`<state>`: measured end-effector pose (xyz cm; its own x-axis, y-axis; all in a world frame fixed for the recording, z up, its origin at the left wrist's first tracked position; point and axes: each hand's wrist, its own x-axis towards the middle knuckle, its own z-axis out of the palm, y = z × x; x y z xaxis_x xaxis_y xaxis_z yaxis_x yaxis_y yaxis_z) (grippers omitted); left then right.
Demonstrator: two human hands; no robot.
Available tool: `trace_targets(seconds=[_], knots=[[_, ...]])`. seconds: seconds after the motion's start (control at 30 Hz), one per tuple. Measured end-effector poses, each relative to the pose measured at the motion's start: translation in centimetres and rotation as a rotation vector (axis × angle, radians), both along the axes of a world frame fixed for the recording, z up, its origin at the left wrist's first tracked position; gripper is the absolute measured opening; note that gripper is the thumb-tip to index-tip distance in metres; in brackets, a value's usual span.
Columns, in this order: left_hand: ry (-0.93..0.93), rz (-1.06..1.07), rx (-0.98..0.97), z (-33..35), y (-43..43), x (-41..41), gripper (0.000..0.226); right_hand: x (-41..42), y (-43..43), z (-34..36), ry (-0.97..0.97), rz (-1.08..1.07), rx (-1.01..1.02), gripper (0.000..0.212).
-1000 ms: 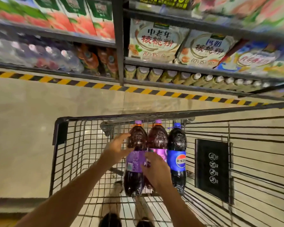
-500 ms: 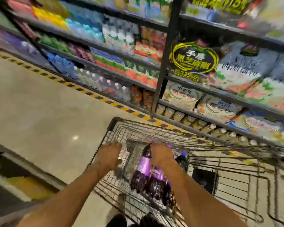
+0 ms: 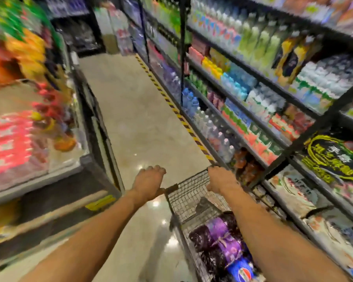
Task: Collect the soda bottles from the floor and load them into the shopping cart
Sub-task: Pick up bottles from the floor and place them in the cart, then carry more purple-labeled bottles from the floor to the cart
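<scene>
The view is blurred. A wire shopping cart (image 3: 189,193) stands at the lower middle, close to the right-hand shelves. Inside it lie dark soda bottles: two with purple labels (image 3: 222,238) and one with a blue label (image 3: 242,271). My left hand (image 3: 149,183) holds the cart's far rim at its left corner, fingers curled over it. At the right corner of the same rim, my right hand (image 3: 221,180) grips the wire. The stretch of floor in view shows no bottles.
A beige aisle floor (image 3: 135,110) runs ahead, edged by a yellow-and-black stripe (image 3: 171,102). Shelves of drinks and packets (image 3: 263,98) line the right side. On the left stands a low display case (image 3: 39,149) with colourful goods.
My view has swung left, from the shelves to down the aisle. Both hands left the purple bottles and moved out to the cart's rim corners. The bottles stay in the cart.
</scene>
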<state>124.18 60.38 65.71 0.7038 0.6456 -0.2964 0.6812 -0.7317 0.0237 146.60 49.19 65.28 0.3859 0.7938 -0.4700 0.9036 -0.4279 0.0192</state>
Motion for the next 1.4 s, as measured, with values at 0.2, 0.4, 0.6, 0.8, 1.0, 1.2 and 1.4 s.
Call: trace_targets(seconds=[0.2, 0.4, 0.6, 0.8, 1.0, 1.2, 1.4], knots=[[-0.077, 0.321, -0.010, 4.5, 1.2, -15.2, 0.064, -12.4, 8.1, 3.1, -0.040, 0.298, 0.038, 0.054], [-0.148, 0.666, 0.020, 5.4, -2.2, -32.9, 0.059, -30.2, 12.5, 4.5, -0.040, 0.587, 0.015, 0.053], [-0.085, 1.016, 0.034, 4.8, -8.3, -50.1, 0.061, -47.8, 14.3, 4.9, 0.002, 0.901, 0.087, 0.045], [-0.092, 1.326, 0.088, 4.8, -13.0, -63.7, 0.062, -64.0, 16.7, 5.1, 0.016, 1.199, 0.102, 0.055], [-0.108, 1.614, 0.061, 4.1, -15.1, -72.9, 0.050, -79.2, 19.1, 4.2, 0.013, 1.458, 0.085, 0.056], [-0.074, 1.791, 0.051, 3.2, -13.9, -81.3, 0.057, -91.8, 23.2, 3.4, 0.025, 1.661, 0.080, 0.055], [-0.072, 1.951, 0.015, 1.2, -14.2, -86.9, 0.068, -102.5, 26.0, 2.1, -0.019, 1.831, 0.039, 0.059]])
